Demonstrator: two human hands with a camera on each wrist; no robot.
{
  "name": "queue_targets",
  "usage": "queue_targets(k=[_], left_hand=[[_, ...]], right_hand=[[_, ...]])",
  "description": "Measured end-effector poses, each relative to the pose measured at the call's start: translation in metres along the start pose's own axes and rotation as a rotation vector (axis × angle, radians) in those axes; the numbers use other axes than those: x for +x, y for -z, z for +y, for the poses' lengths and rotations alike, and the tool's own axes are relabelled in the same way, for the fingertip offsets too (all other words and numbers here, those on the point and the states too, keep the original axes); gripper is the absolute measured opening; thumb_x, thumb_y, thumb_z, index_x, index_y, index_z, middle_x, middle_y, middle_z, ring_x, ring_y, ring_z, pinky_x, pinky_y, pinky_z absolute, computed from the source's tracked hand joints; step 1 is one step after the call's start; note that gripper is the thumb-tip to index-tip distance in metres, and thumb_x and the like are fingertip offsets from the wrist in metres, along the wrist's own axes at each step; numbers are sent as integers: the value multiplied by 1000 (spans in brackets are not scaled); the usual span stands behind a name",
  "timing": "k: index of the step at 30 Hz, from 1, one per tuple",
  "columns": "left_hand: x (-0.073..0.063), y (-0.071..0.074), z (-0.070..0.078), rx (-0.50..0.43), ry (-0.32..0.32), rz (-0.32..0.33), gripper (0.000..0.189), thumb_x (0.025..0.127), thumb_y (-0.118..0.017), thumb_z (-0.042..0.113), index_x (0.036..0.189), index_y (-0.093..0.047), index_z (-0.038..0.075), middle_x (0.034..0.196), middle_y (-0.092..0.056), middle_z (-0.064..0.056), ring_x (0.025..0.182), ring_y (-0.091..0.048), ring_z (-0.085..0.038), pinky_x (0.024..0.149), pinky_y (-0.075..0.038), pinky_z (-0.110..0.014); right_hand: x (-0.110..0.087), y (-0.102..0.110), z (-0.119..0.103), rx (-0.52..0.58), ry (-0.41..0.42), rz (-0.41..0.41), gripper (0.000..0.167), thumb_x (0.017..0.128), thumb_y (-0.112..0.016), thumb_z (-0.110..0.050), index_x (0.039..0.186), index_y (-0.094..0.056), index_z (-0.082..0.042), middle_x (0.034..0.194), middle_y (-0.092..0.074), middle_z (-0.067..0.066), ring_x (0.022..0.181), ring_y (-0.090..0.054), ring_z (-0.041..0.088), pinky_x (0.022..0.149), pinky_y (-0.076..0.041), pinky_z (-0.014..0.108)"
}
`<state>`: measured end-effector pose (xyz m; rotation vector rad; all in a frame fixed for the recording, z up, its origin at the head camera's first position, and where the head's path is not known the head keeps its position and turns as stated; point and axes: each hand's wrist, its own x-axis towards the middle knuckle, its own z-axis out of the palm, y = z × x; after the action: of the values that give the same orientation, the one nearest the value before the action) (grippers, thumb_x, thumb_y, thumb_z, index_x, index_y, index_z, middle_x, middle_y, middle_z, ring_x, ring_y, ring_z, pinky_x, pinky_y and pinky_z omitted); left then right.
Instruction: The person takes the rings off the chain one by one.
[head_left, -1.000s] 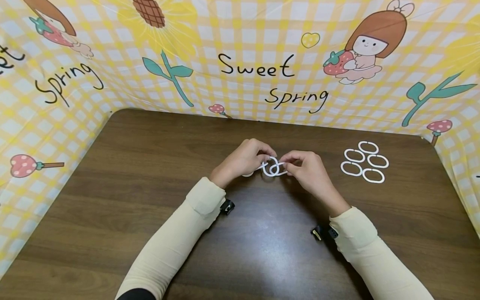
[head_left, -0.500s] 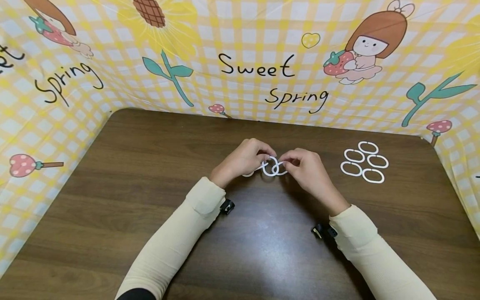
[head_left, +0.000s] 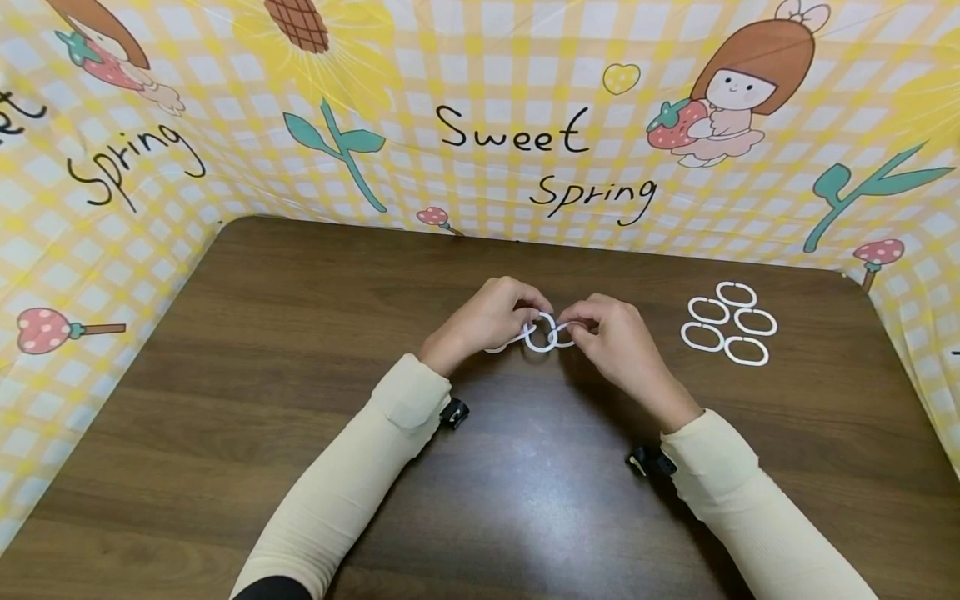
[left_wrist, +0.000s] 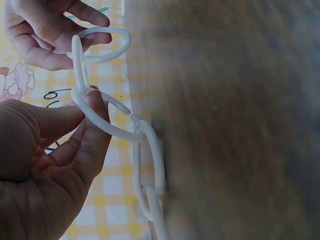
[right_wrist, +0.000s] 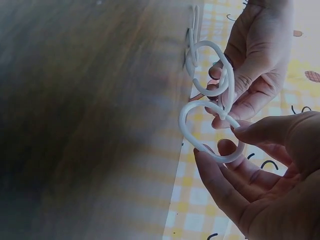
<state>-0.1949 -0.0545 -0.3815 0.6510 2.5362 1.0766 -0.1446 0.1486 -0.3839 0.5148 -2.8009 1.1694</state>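
Observation:
Over the far middle of the table, my two hands hold a short chain of white plastic oval links (head_left: pixel 540 351). My left hand (head_left: pixel 487 317) pinches the chain between thumb and fingertips, at a link (left_wrist: pixel 102 124) joined to its neighbours. From that link the chain's tail (left_wrist: pixel 159 160) hangs down toward the tabletop. With thumb and fingers, my right hand (head_left: pixel 611 333) grips the link at the other end (right_wrist: pixel 183 127). This end link is hooked through the one beside it. Whether its gap is closed, I cannot tell.
Several loose white links (head_left: pixel 747 364) lie grouped on the table to the right of my hands. The brown wooden table (head_left: pixel 300 400) meets a yellow checked cloth (head_left: pixel 517 83) along its back and sides.
My right hand has risen slightly, and its end link has turned and overlaps the middle link less. My left hand has stayed in place, keeping its pinch.

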Motion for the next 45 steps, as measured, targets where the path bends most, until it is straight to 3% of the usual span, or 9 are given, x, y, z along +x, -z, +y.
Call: queue_targets(k=[10,23,28,32,40,42,45], left_hand=[[1,-1,0,-7,15,-1,21,103,-61,3,109,-80,8,103,-79,-5,90,-64,-12,79,-50,-23],[1,-1,1,-17,33,-11,21,104,-60,4,111,-79,8,106,-79,-6,91,-64,-13,78,-50,-23],[1,-2,1,-16,41,-18,21,105,-60,5,112,-79,9,106,-79,-6,89,-64,-12,76,-50,-22],[0,-2,1,-28,50,-39,21,105,-59,5,114,-78,8,107,-78,-7,85,-64,-12,73,-51,-21],[-1,-1,2,-22,49,-54,21,105,-59,4,116,-78,8,108,-78,-8,89,-65,-12,77,-51,-22],[-1,-1,2,-20,47,-55,22,105,-59,4,116,-78,7,108,-78,-8,90,-66,-13,78,-52,-23],[-1,0,3,-17,46,-56,22,105,-59,4,116,-78,7,108,-78,-8,91,-66,-13,79,-52,-23]], right_hand=[[-4,6,3,-45,18,27,21,91,-67,7,95,-82,-7,88,-72,9,84,-69,25,78,-55,41],[-13,28,13,-59,-59,77,13,92,-71,3,97,-81,-5,96,-77,13,77,-65,24,71,-48,32],[-16,40,21,-35,-81,96,11,92,-72,2,97,-81,-4,97,-78,17,76,-68,23,68,-46,21],[-19,51,26,-6,-136,87,13,94,-71,1,102,-80,-2,99,-78,21,72,-72,17,61,-45,14],[-28,75,43,110,-289,66,19,99,-65,-1,114,-76,5,111,-74,30,68,-68,-9,62,-55,14],[-30,81,49,132,-312,68,21,100,-64,-2,116,-75,6,107,-74,24,69,-68,-10,63,-57,15],[-34,92,56,186,-347,74,24,101,-61,-2,119,-72,9,98,-73,4,71,-70,-7,67,-60,18]])
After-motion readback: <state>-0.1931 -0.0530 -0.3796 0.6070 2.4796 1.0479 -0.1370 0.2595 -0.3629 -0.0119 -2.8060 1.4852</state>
